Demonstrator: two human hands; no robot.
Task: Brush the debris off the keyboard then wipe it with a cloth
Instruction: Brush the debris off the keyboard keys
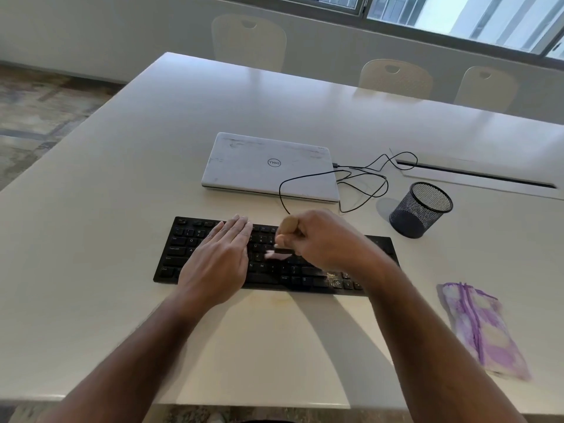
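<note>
Head view: keyboard (213,271) lengthwise left-right.

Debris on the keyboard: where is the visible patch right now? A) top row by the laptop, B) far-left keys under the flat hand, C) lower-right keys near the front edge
C: the tan crumbs lie on the lower-right keys of the keyboard, just right of the brush gripped in the right hand.

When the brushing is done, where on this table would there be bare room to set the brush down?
Bare table lies left of the keyboard and in front of it. Right is crowded: cloth, mesh cup, cable beside the laptop.
</note>
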